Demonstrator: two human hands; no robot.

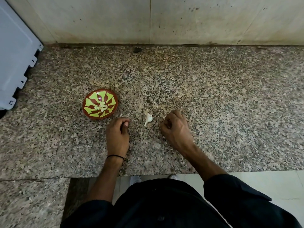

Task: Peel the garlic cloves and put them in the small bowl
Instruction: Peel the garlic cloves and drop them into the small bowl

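Note:
A small brown bowl with green markings (88, 111) stands on the granite counter (213, 96), left of centre. Several peeled garlic cloves (102, 106) lie in its middle. One white garlic clove with a pointed tail (148, 119) lies on the counter between my hands. My left hand (117, 134) rests just below and right of the bowl, fingers curled under, nothing visible in it. My right hand (175, 127) sits right of the clove, fingers curled inward; whatever is inside its grip is hidden. Neither hand touches the clove.
A white appliance (14, 55) stands at the far left of the counter. A tiled wall (148, 18) backs the counter. Tiny white peel scraps (164, 137) lie by my right hand. The counter's front edge (164, 173) runs just in front of my body.

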